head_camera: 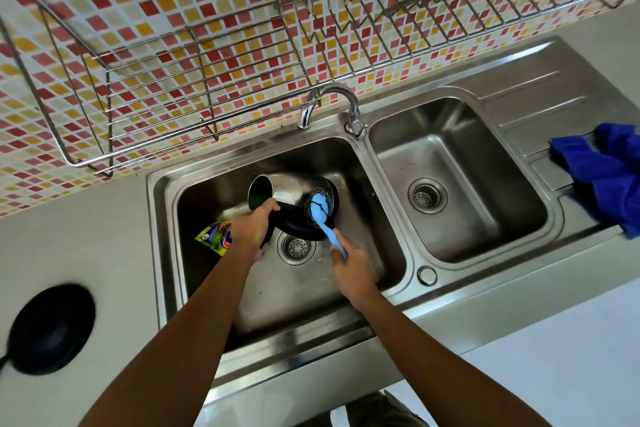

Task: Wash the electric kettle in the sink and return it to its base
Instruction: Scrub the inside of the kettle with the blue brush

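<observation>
A steel electric kettle [289, 190] lies on its side inside the left sink bowl [214, 191], its open mouth facing left and its black bottom facing right. My left hand [251, 230] grips its black handle. My right hand [349, 269] holds a blue-handled scrubber [320, 210], whose dark steel-wool head presses against the kettle's lower body near the bottom. The round black kettle base [52, 328] sits on the counter at the far left.
A green detergent pouch [214, 236] lies in the left bowl beside my left hand. The faucet [332, 104] arches over the back of the bowl. A second bowl [457, 180] is to the right, a blue cloth [606, 173] on the drainboard. Wire racks [194, 80] hang above.
</observation>
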Tool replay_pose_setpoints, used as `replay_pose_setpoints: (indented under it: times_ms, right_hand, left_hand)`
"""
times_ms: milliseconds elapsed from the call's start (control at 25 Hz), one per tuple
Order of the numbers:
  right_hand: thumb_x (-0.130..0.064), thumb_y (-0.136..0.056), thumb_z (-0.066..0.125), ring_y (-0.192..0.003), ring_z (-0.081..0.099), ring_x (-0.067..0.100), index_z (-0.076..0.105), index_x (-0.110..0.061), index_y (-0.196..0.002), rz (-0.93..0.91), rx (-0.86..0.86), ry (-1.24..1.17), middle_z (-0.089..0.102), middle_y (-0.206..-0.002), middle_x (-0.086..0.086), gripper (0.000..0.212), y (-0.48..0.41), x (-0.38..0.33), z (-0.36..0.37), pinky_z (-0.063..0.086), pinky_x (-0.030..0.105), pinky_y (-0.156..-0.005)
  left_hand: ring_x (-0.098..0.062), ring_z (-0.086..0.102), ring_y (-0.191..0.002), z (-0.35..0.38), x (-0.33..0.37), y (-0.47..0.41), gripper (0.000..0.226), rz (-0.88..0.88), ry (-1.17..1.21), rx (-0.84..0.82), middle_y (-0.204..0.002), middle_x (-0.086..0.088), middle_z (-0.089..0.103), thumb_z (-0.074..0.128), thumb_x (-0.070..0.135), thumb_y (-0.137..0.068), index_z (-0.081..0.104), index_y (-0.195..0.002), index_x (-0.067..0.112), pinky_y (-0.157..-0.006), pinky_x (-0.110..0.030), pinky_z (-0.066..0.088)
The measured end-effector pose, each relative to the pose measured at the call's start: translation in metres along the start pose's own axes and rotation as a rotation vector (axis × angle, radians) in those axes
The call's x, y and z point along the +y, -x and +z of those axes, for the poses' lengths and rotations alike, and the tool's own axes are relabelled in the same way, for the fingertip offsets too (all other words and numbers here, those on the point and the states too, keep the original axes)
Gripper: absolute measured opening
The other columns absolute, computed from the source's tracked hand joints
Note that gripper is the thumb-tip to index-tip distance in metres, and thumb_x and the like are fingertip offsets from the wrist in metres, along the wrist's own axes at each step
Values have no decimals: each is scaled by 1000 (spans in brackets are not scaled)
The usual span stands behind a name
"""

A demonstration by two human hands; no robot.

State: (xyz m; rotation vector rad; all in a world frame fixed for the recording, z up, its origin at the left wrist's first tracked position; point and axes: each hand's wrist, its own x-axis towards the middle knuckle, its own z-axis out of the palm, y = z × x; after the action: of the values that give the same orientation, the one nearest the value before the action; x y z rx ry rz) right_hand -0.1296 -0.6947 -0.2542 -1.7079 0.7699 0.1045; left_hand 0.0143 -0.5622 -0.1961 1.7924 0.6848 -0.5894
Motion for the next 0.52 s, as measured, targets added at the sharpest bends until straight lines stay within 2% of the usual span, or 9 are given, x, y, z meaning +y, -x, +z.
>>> replay_pose_setpoints:
  times_ms: [120, 160, 240, 320, 400, 480, 520]
  right_hand:
    - [-17, -99, 49, -55, 50, 9, 51, -17, -141, 201, 79, -48, 58, -75, 1, 42, -16, 5, -10, 42, 23, -52]
    - [-16, -99, 49, -60, 53, 11, 51, -16, -141, 153, 73, -32, 59, -78, 1, 42, -16, -1, -12, 41, 20, -52]
    - [-13, -99, 50, -81, 59, 13, 49, -12, -141, -95, -3, 10, 61, -97, 0, 42, -3, -17, -7, 42, 15, -67]
    - [-15, -99, 51, -92, 61, 14, 48, -14, -143, -204, -86, 50, 62, -108, 0, 43, 4, -15, -2, 46, 19, -80]
    - [-18, -100, 49, -97, 66, 22, 48, -15, -143, -67, 8, 123, 67, -112, 9, 43, -9, -3, -11, 49, 29, -85]
    - [-20, -100, 47, -98, 66, 29, 48, -17, -142, 122, 93, 166, 68, -113, 16, 42, -17, 6, -20, 51, 32, -84]
    - [-19, -100, 48, -98, 66, 28, 48, -16, -142, 82, 83, 148, 68, -115, 15, 42, -15, 4, -20, 50, 29, -83]
  left_hand:
    - [-19, 40, -51, 5, -1, 3, 26, 34, -50, -35, -61, -7, 49, 77, 30, -69, 59, -68, 11, -46, -24, 29]
    - [-20, 39, -49, 7, -2, 4, 26, 57, -69, -33, -59, -7, 49, 78, 30, -68, 59, -65, 12, -46, -25, 28]
    - [-21, 38, -49, 8, -2, 7, 25, 76, -78, -12, -56, -6, 48, 78, 29, -69, 60, -61, 13, -47, -26, 28]
    - [-20, 35, -50, 4, -2, 6, 24, 78, -75, 7, -58, -8, 46, 77, 26, -71, 60, -63, 11, -47, -25, 27]
    - [-20, 34, -51, -1, -6, 6, 22, 80, -73, -4, -60, -10, 44, 77, 23, -72, 61, -65, 10, -46, -26, 26]
    - [-21, 39, -54, -2, -12, 9, 17, 102, -85, -6, -56, -5, 49, 78, 22, -73, 67, -65, 12, -50, -27, 31]
    - [-20, 42, -55, -1, -14, 10, 13, 111, -84, 0, -53, -2, 51, 78, 21, -74, 70, -66, 14, -52, -26, 33]
